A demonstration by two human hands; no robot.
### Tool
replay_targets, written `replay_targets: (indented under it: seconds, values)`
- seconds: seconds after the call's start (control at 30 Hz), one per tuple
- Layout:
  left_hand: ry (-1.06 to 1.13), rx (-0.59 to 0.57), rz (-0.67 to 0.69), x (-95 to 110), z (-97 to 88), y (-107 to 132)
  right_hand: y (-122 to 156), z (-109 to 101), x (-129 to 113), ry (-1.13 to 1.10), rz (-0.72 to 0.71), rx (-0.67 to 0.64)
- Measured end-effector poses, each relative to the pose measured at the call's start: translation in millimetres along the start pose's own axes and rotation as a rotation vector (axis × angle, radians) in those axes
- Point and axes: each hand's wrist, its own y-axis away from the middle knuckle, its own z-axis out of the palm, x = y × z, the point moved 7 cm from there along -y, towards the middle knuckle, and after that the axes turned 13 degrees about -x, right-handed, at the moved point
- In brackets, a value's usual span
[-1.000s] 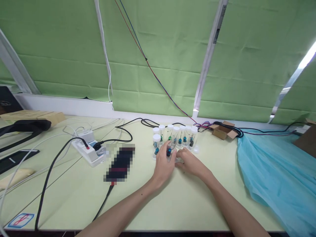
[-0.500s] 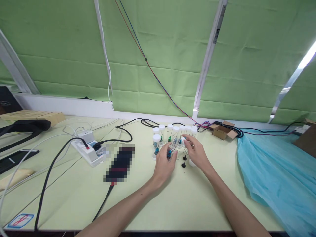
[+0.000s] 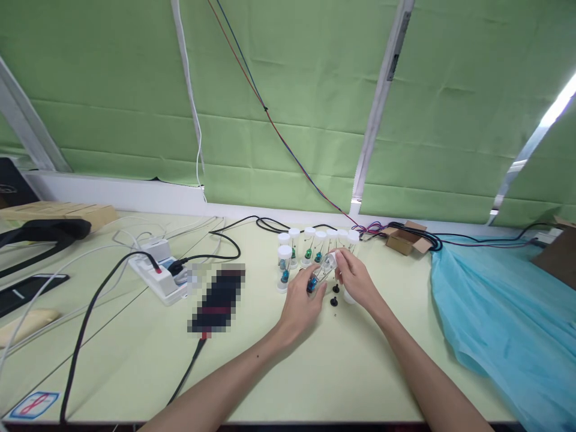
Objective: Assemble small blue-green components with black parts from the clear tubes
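My left hand is closed round the lower end of a clear vial, which tilts up to the right. A blue part with a thin wire sits low in this vial. At its upper end, the fingers of my right hand grip the white cap. Whether the cap is fully seated cannot be made out. Behind both hands stand several capped vials with green or blue parts inside. Two small black parts lie on the table below my right hand, and a white piece is partly hidden under it.
A blurred-out dark device with a cable lies left of my hands. Farther left is a white power strip with cords. An open cardboard box and blue sheeting are at the right. Green blinds rise behind the table.
The white cap and the vial have come together between my hands, the cap now at the vial's upper end. My right hand has shifted slightly and both hands stay low over the table.
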Motion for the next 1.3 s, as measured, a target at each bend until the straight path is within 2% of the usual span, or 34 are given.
replay_targets:
  seconds: [0.2, 0.73, 1.3]
  values:
    - [-0.002, -0.043, 0.018, 0, 3.9, 0, 1, 1, 0, -0.01, -0.006, -0.006]
    - [-0.045, -0.122, 0.082, 8, 6.4, 0, 5, 6, -16, 0.197, -0.05, -0.113]
    - [-0.008, -0.135, 0.055, 3, 7.0, 0, 5, 9, -16, 0.226, -0.128, 0.001]
